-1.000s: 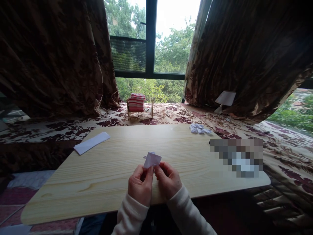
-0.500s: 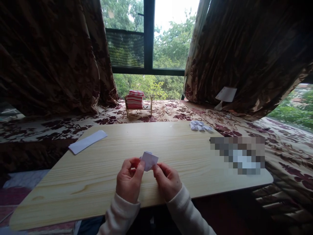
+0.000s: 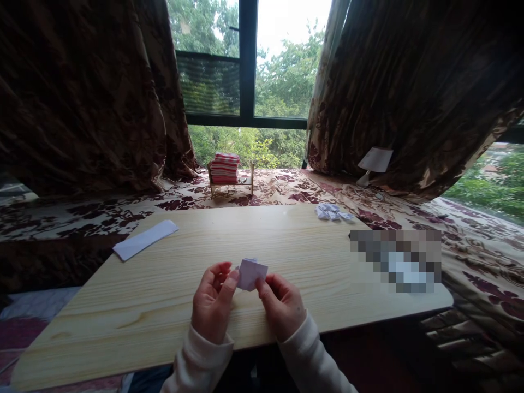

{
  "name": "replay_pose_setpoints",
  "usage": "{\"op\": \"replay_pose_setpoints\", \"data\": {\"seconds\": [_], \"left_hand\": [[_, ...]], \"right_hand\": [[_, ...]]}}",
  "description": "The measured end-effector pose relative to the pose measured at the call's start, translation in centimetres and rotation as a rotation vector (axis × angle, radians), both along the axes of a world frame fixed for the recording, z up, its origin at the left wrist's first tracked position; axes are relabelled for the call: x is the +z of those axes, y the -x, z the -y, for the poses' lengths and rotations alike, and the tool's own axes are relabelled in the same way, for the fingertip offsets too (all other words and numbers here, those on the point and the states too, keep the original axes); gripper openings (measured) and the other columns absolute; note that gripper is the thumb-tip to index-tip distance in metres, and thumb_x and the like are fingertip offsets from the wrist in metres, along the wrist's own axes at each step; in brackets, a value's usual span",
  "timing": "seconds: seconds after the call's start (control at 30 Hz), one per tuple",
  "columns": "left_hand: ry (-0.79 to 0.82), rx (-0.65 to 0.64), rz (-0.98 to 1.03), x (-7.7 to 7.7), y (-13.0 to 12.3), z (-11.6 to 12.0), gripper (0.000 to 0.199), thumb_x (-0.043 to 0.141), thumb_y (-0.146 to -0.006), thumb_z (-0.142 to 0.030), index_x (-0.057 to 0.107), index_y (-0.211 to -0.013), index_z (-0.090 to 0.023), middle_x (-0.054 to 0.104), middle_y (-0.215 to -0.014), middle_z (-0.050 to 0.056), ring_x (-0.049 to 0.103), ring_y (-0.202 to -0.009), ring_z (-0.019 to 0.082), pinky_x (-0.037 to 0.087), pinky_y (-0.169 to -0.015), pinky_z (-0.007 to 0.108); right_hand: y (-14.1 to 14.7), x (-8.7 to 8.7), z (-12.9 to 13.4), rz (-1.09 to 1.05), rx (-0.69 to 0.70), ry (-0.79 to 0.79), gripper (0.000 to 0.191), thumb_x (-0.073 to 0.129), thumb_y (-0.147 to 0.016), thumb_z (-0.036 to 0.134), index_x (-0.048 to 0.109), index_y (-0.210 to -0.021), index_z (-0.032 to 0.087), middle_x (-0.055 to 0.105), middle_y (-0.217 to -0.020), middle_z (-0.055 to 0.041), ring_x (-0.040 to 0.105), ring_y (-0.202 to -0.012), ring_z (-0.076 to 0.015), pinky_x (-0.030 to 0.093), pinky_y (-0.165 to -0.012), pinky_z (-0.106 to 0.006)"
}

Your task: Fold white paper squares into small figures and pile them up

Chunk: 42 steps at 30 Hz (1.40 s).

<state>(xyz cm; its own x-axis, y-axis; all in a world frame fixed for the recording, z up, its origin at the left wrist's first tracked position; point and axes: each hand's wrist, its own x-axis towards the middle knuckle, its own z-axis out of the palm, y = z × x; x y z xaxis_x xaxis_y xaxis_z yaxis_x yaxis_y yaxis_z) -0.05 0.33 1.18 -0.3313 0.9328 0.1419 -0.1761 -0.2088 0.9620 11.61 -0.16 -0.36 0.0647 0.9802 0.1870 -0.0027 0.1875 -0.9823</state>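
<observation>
A small folded white paper is held above the wooden table, near its front edge. My right hand pinches the paper's right side between thumb and fingers. At its left edge, my left hand touches the paper with the thumb and a fingertip, the fingers curled. Some layers stick out at the top of the paper; the folds behind are hidden.
White paper strips lie at the table's left edge. Several small folded papers sit at the back right, with a blurred-out object nearer. Behind stand a small rack with pink cloths and a white lamp.
The folded paper has turned slightly and shifted a little right. My right thumb now lies further over its front, and my left fingers have loosened a little at its left edge.
</observation>
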Motion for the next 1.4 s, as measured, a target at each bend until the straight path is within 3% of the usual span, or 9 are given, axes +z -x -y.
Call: {"op": "replay_pose_setpoints", "data": {"seconds": [0.07,0.17,0.37,0.5,0.7,0.87,1.2,1.4], "left_hand": [[-0.046,0.015,0.014,-0.3,0.0,-0.2,0.031,0.07,-0.062,-0.031,0.061,-0.088,-0.018,0.063,-0.081,0.0,0.056,-0.071,0.011,0.046,-0.062,0.019],[-0.049,-0.061,-0.015,-0.4,0.1,-0.3,0.023,0.07,-0.062,-0.029,0.064,-0.079,-0.016,0.064,-0.073,0.0,0.056,-0.065,0.011,0.046,-0.059,0.02],[0.08,-0.13,0.012,0.3,-0.1,0.2,0.017,0.07,-0.061,-0.027,0.066,-0.074,-0.015,0.069,-0.066,0.0,0.059,-0.062,0.012,0.047,-0.059,0.02],[0.107,-0.126,0.024,0.6,-0.5,0.6,0.017,0.07,-0.061,-0.027,0.067,-0.073,-0.015,0.069,-0.066,0.0,0.059,-0.06,0.012,0.047,-0.058,0.019],[0.075,-0.178,-0.076,0.7,-0.2,0.5,0.013,0.064,-0.066,-0.026,0.067,-0.068,-0.014,0.068,-0.063,0.0,0.056,-0.059,0.011,0.045,-0.057,0.019],[0.06,-0.235,-0.201,0.7,0.1,0.4,0.017,0.06,-0.069,-0.028,0.064,-0.061,-0.014,0.061,-0.055,-0.001,0.051,-0.053,0.01,0.041,-0.05,0.019],[0.015,-0.172,-0.27,1.0,-0.3,0.7,0.019,0.058,-0.07,-0.026,0.061,-0.055,-0.014,0.055,-0.054,-0.002,0.048,-0.054,0.011,0.038,-0.051,0.02],[0.06,-0.156,-0.267,1.1,-0.3,0.7,0.023,0.059,-0.068,-0.028,0.058,-0.049,-0.015,0.056,-0.051,-0.001,0.05,-0.054,0.012,0.039,-0.051,0.021]], "right_hand": [[0.2,-0.1,0.1,-0.001,0.022,-0.012,0.025,0.054,-0.078,0.037,0.061,-0.074,0.013,0.058,-0.06,-0.0008,0.051,-0.056,-0.0118,0.042,-0.054,-0.023],[0.4,-0.1,0.4,0.008,0.022,-0.048,0.023,0.054,-0.077,0.036,0.061,-0.074,0.014,0.061,-0.064,-0.0027,0.054,-0.06,-0.0138,0.044,-0.057,-0.025],[-0.8,0.2,0.3,0.153,-0.236,-0.199,0.016,0.059,-0.074,0.028,0.06,-0.086,0.017,0.057,-0.071,-0.0021,0.053,-0.06,-0.0131,0.042,-0.051,-0.024],[-1.3,0.2,-0.3,0.205,-0.171,-0.385,0.012,0.058,-0.074,0.019,0.059,-0.085,0.018,0.057,-0.08,-0.004,0.054,-0.067,-0.0136,0.043,-0.052,-0.025],[-1.1,0.6,-0.7,0.305,-0.177,-0.485,0.008,0.058,-0.073,0.013,0.059,-0.079,0.018,0.056,-0.074,-0.0017,0.053,-0.065,-0.0132,0.043,-0.053,-0.026],[-1.4,0.8,-0.7,0.415,-0.162,-0.607,0.013,0.059,-0.073,0.012,0.06,-0.085,0.019,0.057,-0.078,-0.0033,0.053,-0.073,-0.016,0.046,-0.063,-0.031],[-1.3,1.1,-0.5,0.57,-0.19,-0.723,0.012,0.055,-0.076,0.01,0.061,-0.082,0.018,0.057,-0.074,-0.0044,0.051,-0.072,-0.0163,0.046,-0.063,-0.03],[-1.5,1.3,-0.2,0.76,-0.205,-0.885,0.017,0.052,-0.079,0.007,0.063,-0.086,0.019,0.06,-0.073,-0.0048,0.05,-0.067,-0.0156,0.043,-0.062,-0.03]]}}
